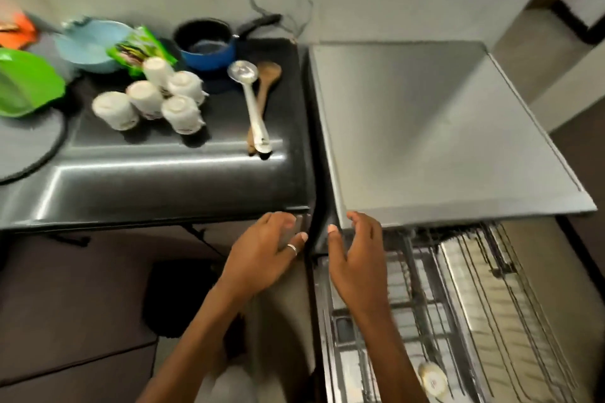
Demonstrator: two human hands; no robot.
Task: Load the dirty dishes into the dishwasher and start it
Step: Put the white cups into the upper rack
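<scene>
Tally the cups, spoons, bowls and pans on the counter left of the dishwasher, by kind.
white cups: 5
spoons: 2 (metal spoon, wooden spoon)
bowls: 2 (light blue bowl, green bowl)
blue saucepan: 1
Total: 10

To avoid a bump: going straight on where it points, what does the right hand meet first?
The right hand likely meets the front edge of the flat grey steel panel; depth unclear.
</scene>
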